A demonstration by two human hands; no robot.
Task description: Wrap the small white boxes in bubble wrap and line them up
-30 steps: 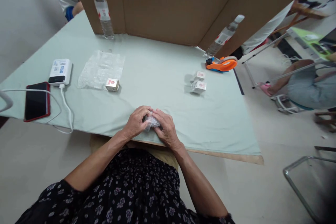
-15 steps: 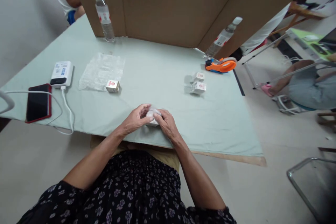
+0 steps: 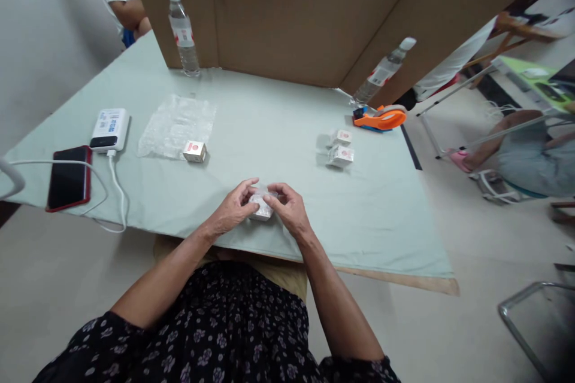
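A small box wrapped in clear bubble wrap (image 3: 261, 210) sits on the table close to the front edge, between my hands. My left hand (image 3: 234, 208) grips its left side, the thumb on its near top edge. From the right, my right hand (image 3: 290, 208) curls around it with the thumb pressing on the wrap. Fingers partly hide the far side. A bare small box (image 3: 194, 151) stands left of my hands, at the corner of a flat bubble wrap sheet (image 3: 175, 125). Two more small boxes in clear wrap, a nearer box (image 3: 343, 155) and a farther box (image 3: 343, 137), stand to the right.
An orange tape dispenser (image 3: 386, 119) lies at the right. Water bottles, one left (image 3: 185, 42) and one right (image 3: 381, 75), stand before a cardboard panel (image 3: 287, 18). On the left are a power bank (image 3: 110, 128), its cable and a phone (image 3: 68, 178). People sit beyond the table.
My right hand's fingers have shifted slightly on the wrapped box, showing more of its top. The view has tilted a little; the other things on the table stay in place.
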